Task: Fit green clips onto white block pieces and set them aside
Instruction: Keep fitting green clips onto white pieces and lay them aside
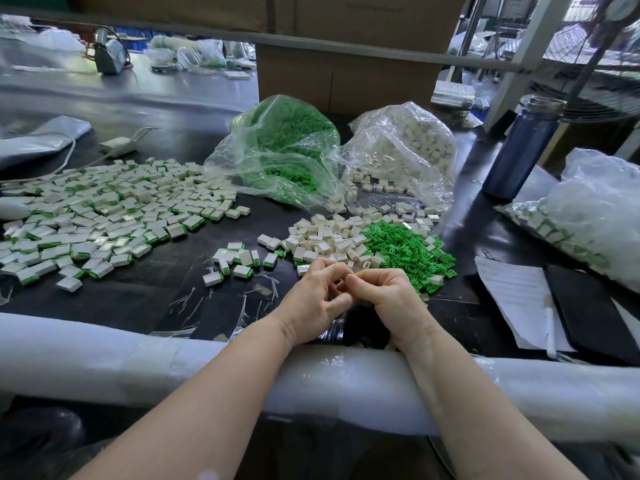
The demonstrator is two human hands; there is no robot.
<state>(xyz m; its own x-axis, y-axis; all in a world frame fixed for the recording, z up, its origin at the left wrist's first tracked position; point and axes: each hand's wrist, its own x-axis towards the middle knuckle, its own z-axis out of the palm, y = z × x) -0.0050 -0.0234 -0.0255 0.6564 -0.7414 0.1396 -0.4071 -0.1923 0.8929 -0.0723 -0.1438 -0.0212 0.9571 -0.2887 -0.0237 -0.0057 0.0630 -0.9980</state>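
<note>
Both the left hand (313,296) and right hand (388,294) curl together over a hidden piece, probably pressing a clip home, beside loose white blocks (329,239), green clips (407,251), with finished blocks (104,216) leftward

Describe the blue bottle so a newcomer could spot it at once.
Start at the clear bag of white blocks at the back of the black table. Just right of it stands the bottle, upright, the only tall dark-blue thing among low heaps and bags.
</note>
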